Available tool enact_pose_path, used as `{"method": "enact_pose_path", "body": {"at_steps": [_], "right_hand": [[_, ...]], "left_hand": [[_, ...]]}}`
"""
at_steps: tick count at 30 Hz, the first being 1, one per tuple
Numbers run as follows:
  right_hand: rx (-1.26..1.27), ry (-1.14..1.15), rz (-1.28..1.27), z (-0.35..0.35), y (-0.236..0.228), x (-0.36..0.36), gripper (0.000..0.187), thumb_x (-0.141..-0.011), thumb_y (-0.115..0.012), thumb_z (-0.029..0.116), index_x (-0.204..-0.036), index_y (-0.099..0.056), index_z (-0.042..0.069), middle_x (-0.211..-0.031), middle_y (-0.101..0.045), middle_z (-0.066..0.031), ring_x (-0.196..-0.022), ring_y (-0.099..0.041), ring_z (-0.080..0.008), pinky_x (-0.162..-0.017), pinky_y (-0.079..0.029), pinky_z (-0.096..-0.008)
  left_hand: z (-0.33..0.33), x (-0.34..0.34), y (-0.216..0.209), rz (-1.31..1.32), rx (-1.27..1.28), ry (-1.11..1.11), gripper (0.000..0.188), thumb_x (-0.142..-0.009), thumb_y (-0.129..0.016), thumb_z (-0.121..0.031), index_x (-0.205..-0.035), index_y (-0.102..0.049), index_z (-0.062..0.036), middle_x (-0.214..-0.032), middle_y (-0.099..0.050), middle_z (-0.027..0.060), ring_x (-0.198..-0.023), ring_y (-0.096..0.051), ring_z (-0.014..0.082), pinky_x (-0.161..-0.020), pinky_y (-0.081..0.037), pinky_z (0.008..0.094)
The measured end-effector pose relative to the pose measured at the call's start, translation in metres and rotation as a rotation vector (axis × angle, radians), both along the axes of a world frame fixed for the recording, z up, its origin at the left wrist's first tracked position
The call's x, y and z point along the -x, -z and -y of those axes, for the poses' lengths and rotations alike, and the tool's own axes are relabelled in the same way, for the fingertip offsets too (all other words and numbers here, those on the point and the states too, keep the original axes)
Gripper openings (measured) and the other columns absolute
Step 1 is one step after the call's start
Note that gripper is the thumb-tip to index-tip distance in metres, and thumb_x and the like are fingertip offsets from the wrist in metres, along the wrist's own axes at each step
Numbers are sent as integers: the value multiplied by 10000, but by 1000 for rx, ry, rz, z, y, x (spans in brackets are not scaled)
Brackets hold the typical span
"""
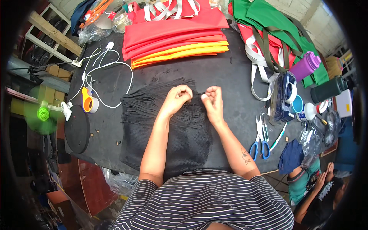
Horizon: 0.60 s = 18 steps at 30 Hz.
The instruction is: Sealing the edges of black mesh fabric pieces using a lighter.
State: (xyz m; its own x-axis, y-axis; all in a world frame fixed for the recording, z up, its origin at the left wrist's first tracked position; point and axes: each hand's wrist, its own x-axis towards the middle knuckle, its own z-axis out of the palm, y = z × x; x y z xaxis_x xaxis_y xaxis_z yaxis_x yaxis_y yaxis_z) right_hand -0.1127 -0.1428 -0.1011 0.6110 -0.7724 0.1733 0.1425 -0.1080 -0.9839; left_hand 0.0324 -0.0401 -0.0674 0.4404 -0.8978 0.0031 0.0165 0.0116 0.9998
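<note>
A pile of black mesh fabric (168,142) lies on the dark table in front of me, with many narrow black strips (147,94) spread along its far part. Over the right end of these strips is my left hand (177,99), its fingers curled together; what they hold, if anything, is hidden. Just to the right, my right hand (214,103) pinches a small black piece between thumb and forefinger. The two hands are a short gap apart, both slightly above the fabric.
Folded red and yellow bags (176,38) are stacked at the back. Green bags (268,17) lie back right. Blue-handled scissors (260,138), a purple bottle (305,67) and a dark bottle (329,90) are right. Left are a tape dispenser (89,102), white cable (130,86) and small green fan (44,112).
</note>
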Motion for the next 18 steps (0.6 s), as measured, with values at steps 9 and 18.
{"method": "enact_pose_path", "body": {"at_steps": [9, 18], "right_hand": [[-253, -34, -251, 18, -10, 9, 205, -966, -546, 247, -1027, -487, 61, -853, -632, -54, -602, -464, -72, -578, -411, -250], [-327, -222, 137, 7, -6, 6, 187, -950, -529, 202, -1053, -513, 46, -910, -612, -27, -530, -400, -34, -470, -325, -201]], "left_hand": [[12, 23, -20, 421, -263, -239, 198, -922, -584, -110, -1035, -690, 13, -994, -636, 146, -771, -667, 276, -744, -540, 359], [8, 27, -22, 863, -571, -219, 260, -848, -650, -67, -1103, -660, -17, -1061, -601, 182, -963, -642, 342, -879, -503, 379]]}}
